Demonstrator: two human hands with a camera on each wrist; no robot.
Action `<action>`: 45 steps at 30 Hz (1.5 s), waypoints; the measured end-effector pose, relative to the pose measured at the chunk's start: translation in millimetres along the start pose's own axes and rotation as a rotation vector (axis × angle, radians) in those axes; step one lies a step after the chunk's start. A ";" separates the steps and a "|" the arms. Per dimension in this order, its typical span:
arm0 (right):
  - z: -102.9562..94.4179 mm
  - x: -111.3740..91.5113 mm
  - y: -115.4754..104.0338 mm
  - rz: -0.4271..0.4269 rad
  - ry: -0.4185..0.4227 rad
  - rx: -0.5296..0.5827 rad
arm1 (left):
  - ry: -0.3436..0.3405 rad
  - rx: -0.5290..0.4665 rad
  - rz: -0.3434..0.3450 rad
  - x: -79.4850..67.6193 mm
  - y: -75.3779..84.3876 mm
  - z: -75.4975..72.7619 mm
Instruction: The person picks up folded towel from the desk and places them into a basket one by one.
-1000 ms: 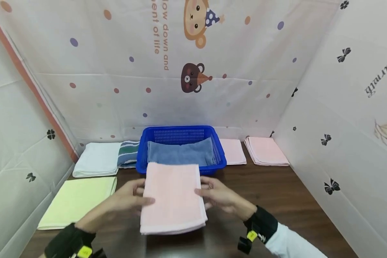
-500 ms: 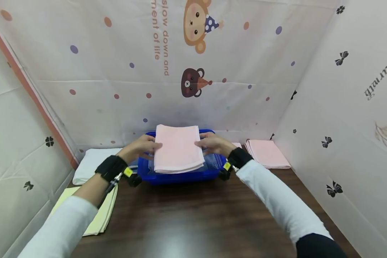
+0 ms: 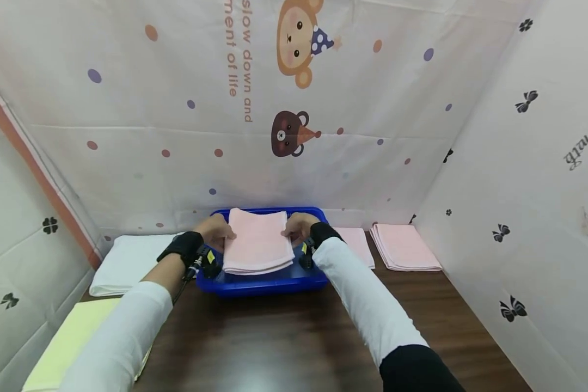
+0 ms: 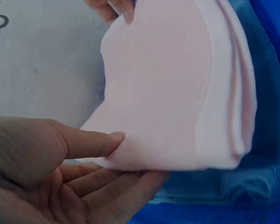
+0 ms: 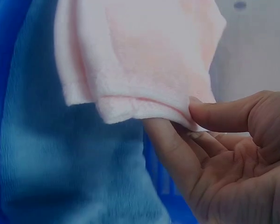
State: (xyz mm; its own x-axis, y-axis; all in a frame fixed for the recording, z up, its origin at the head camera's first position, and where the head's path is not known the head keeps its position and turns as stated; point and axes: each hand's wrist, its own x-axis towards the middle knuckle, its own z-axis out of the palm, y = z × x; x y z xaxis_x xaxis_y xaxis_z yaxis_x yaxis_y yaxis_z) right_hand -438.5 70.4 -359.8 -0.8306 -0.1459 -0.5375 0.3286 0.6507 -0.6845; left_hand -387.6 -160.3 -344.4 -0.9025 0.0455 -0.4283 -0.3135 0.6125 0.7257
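Observation:
A folded pink towel (image 3: 258,242) with white edges is held between both hands over the blue plastic basket (image 3: 269,288). My left hand (image 3: 215,231) pinches its left edge, thumb on top and fingers underneath, as the left wrist view shows. At the opposite edge my right hand (image 3: 300,226) grips it the same way, the thumb (image 5: 224,114) lying on the upper layer. Beneath, a folded blue towel (image 5: 74,163) lies in the basket, mostly covered by the pink one in the head view. The pink towel's layers hang loosely at its near edge.
Left of the basket lie a folded white towel (image 3: 127,261) and, nearer, a yellow-green towel (image 3: 68,337) partly behind the left sleeve. To the right are a pink towel (image 3: 355,245) against the basket and another pink towel (image 3: 405,247). Printed cloth walls (image 3: 362,179) enclose the brown table (image 3: 274,343).
Both hands have carried the pink towel forward from above the near table to over the basket, then lowered it towards the blue towel. The head view has shifted slightly.

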 end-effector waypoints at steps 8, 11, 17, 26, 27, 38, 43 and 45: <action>-49.5 112.9 61.9 0.026 -0.094 -0.044 | -0.080 0.030 -0.061 24.2 25.2 29.1; -54.0 123.5 70.4 0.053 -0.054 -0.068 | -0.107 0.043 -0.074 33.1 30.2 37.6; -58.9 169.8 87.5 0.063 0.039 -0.328 | -0.144 0.032 -0.084 45.0 29.3 53.7; -52.9 356.5 152.4 0.083 0.058 -0.895 | -0.314 0.139 -0.134 70.8 25.3 63.4; -52.4 359.4 154.3 0.088 0.036 -0.918 | -0.328 0.150 -0.135 71.9 25.8 63.9; -56.0 389.6 164.2 0.220 -0.081 -0.896 | -0.355 0.195 -0.149 69.0 36.1 62.1; -49.8 311.6 139.6 0.211 0.063 -0.895 | -0.351 0.293 -0.134 78.0 38.8 76.1; -45.5 269.5 129.2 0.175 0.132 -0.882 | -0.357 0.323 -0.146 103.7 30.5 83.8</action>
State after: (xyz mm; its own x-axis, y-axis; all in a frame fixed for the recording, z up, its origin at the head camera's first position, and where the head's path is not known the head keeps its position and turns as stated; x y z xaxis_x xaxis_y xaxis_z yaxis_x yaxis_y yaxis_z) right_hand -640.3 149.1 -570.7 -0.8637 0.0597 -0.5005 0.0366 0.9978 0.0559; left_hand -466.0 -70.8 -411.9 -0.6807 0.1740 -0.7116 -0.2707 0.8429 0.4651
